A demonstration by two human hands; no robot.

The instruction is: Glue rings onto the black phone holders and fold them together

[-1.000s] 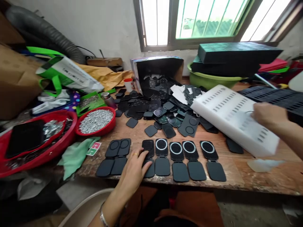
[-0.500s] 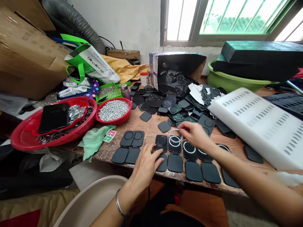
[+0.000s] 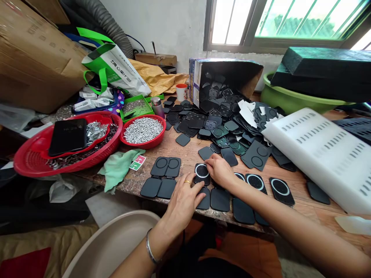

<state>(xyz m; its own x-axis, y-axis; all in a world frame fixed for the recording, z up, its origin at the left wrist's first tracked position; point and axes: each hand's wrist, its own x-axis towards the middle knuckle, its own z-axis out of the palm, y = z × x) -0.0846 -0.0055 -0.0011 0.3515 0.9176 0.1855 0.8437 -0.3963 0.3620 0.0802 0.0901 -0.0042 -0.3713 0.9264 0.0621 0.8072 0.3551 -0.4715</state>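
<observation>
A white ring lies in the meshed upper half of a black hinged piece near the table's front edge. My right hand is closed, thumb and fingertips pinched at the ring's right edge. My left hand rests with fingers apart at the left and lower side of that piece, touching it. To the right, more black pieces hold white rings, one being the far-right piece; my right forearm hides parts of them. Left of my left hand lie hinged pieces showing round outlines but no white rings.
A tipped box spills a heap of black parts across the table. A red basket with a phone and a red bowl of small metal parts stand left. A white foam block lies right; a beige tub is below.
My right hand has moved left and down, bringing the ring from above the neighbouring piece onto the leftmost meshed one. My left hand stays by that piece. The view has shifted slightly.
</observation>
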